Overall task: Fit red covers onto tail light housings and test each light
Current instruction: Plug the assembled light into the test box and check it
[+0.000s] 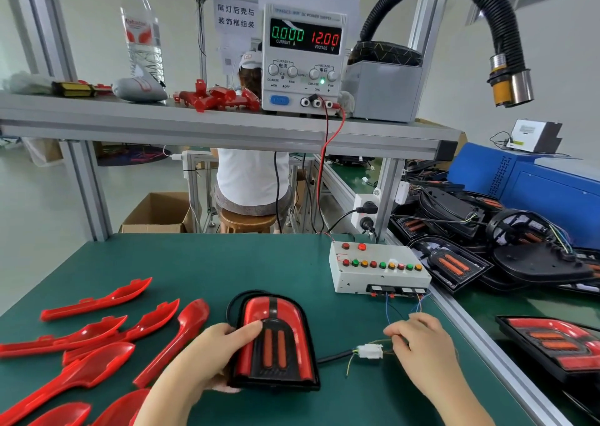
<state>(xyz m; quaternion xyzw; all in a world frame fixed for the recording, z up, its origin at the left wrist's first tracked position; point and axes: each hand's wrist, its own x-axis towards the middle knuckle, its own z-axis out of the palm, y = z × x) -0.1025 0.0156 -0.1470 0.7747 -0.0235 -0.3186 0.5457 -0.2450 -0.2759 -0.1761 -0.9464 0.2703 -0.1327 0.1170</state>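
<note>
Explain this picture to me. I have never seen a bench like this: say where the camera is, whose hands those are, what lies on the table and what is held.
There is no robot here. One camera, worn on a person's head, looks down at their own two bare hands. The left hand grips a tail light, its red cover already on, on the green table. The right hand rests on thin wires beside the light's white connector; whether it pinches them is unclear. Loose red covers lie to the left. A white button box stands behind. The power supply on the shelf reads 12.00 volts.
</note>
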